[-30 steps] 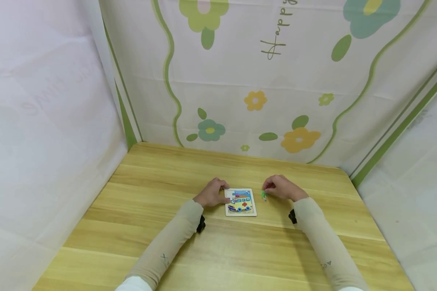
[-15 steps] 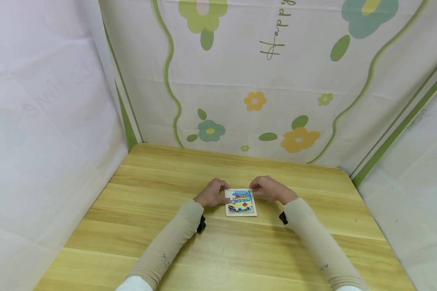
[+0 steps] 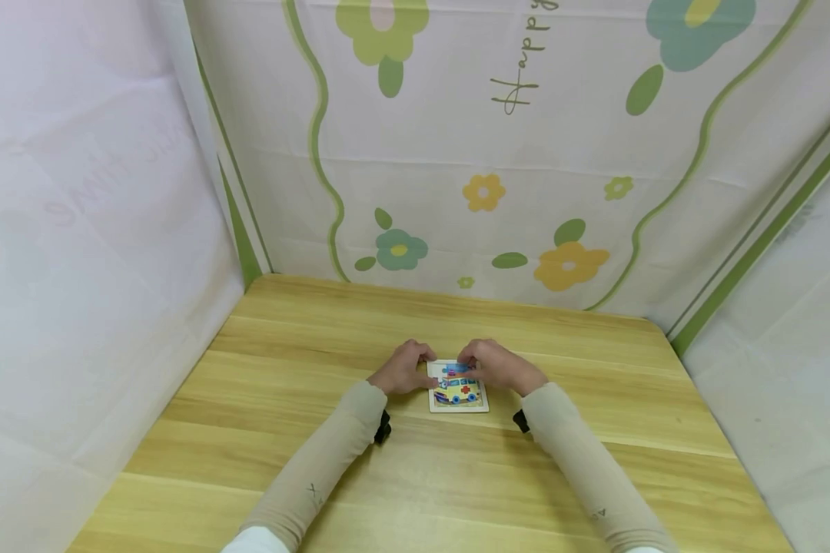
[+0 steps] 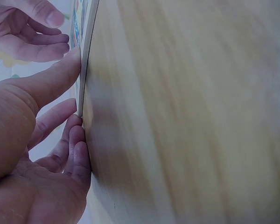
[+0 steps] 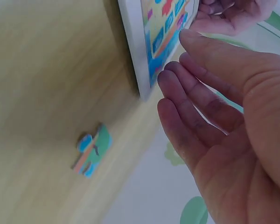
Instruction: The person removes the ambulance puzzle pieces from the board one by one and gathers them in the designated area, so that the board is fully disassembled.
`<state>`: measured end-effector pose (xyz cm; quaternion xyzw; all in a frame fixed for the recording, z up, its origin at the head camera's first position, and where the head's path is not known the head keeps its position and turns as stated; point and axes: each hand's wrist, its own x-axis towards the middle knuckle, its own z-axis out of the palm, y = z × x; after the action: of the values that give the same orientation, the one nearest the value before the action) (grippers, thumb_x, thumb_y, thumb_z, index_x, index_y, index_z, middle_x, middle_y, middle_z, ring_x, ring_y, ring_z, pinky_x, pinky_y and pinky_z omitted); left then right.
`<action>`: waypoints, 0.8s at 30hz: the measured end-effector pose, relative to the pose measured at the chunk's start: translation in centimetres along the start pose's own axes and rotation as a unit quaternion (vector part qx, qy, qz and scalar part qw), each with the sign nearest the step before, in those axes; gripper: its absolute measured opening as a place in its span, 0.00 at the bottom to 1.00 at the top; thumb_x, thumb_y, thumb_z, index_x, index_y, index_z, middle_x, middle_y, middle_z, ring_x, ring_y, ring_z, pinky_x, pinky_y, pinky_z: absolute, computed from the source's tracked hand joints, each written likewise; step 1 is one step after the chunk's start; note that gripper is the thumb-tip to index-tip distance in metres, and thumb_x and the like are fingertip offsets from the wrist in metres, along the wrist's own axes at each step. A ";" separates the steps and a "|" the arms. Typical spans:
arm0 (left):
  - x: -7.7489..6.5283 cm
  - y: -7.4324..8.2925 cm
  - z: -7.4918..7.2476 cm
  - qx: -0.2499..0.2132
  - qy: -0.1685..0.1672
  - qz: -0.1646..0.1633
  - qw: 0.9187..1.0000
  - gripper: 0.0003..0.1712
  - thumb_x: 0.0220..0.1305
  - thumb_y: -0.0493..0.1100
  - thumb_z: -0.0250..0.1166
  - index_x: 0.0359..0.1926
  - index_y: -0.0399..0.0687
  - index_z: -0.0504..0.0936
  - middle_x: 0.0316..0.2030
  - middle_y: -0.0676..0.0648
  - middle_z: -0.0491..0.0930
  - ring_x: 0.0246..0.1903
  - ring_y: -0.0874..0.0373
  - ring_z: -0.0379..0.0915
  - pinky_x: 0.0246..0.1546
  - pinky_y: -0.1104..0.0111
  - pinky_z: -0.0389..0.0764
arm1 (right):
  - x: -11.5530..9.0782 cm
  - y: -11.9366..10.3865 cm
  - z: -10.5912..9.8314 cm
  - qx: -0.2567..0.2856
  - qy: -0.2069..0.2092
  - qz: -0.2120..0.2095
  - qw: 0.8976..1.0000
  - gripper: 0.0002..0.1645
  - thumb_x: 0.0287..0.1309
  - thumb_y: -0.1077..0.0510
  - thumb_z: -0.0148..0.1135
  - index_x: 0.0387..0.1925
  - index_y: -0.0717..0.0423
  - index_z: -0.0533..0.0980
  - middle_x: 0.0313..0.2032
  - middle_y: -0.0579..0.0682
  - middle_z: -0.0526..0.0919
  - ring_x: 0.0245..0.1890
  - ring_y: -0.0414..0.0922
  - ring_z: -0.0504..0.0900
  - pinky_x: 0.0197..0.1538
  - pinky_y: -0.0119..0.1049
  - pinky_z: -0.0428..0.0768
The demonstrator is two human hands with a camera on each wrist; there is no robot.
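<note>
A small jigsaw puzzle point(image 3: 460, 394) in a white frame lies on the wooden table, its picture a yellow ambulance with a red cross. The upper left of it shows a pale gap. My left hand point(image 3: 403, 369) grips the frame's left side, thumb on the near part and fingers at the far corner. Above the upper right of the picture is my right hand point(image 3: 499, 364), fingers loosely bent; the wrist views show no piece between thumb and fingers. One loose green and blue puzzle piece point(image 5: 94, 151) lies on the table beside the frame, hidden by my right hand in the head view.
The wooden tabletop point(image 3: 283, 476) reaches back to a white curtain point(image 3: 429, 200) printed with flowers. More white fabric point(image 3: 97, 230) walls off the left, and another sheet point(image 3: 775, 338) the right.
My right hand has left the loose piece on the table and moved left over the puzzle's upper right. My left hand keeps its hold on the frame.
</note>
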<state>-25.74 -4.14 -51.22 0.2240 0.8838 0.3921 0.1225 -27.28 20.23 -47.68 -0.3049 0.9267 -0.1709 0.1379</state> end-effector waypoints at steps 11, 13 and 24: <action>0.1 0.2 0.0 0.013 -0.002 0.001 1.000 0.27 0.65 0.42 0.76 0.61 0.36 0.80 0.55 0.38 0.76 0.54 0.47 0.72 0.63 0.51 0.76 | 0.2 -0.2 0.4 0.000 0.006 0.004 1.000 0.12 0.68 0.58 0.71 0.49 0.60 0.87 0.45 0.52 0.86 0.45 0.48 0.83 0.52 0.43 0.85; 0.1 0.3 0.0 0.022 -0.002 0.002 1.000 0.27 0.65 0.42 0.77 0.61 0.35 0.80 0.55 0.38 0.77 0.54 0.47 0.72 0.63 0.51 0.76 | 0.2 -0.2 0.4 0.003 0.003 0.007 1.000 0.12 0.68 0.58 0.71 0.49 0.60 0.87 0.45 0.52 0.85 0.44 0.48 0.83 0.51 0.43 0.85; 0.5 1.0 0.1 0.067 0.000 -0.004 0.998 0.28 0.65 0.42 0.77 0.62 0.35 0.81 0.55 0.38 0.77 0.52 0.48 0.69 0.61 0.53 0.74 | 0.6 -0.3 -0.1 0.002 -0.018 0.017 1.000 0.11 0.66 0.60 0.73 0.48 0.59 0.87 0.47 0.52 0.85 0.44 0.46 0.80 0.52 0.42 0.84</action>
<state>-25.81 -3.29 -50.53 0.2281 0.9089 0.3317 0.1089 -27.64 19.63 -47.52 -0.2916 0.9288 -0.1652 0.1583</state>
